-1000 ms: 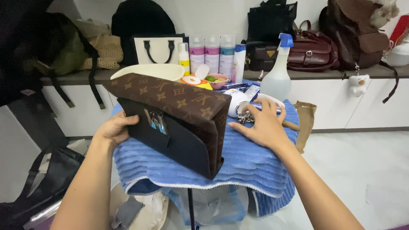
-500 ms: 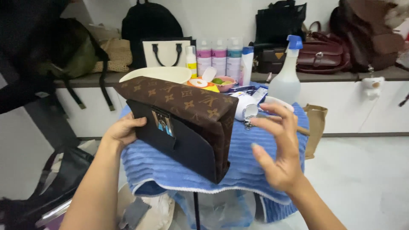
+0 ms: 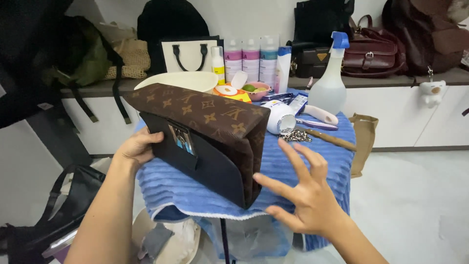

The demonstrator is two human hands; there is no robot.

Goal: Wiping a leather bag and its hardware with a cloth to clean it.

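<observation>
The left hand (image 3: 138, 149) grips the 9 o'clock end of the brown patterned bag (image 3: 205, 137) standing on the blue towel (image 3: 303, 161), while the right hand (image 3: 305, 195), fingers spread wide and empty, hovers at the bag's 4 o'clock.

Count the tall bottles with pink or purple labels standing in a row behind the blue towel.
3: they stand side by side on the counter, left bottle, middle bottle and right bottle, between a small yellow-capped bottle and a white-and-blue tube. More may be hidden behind.
</observation>
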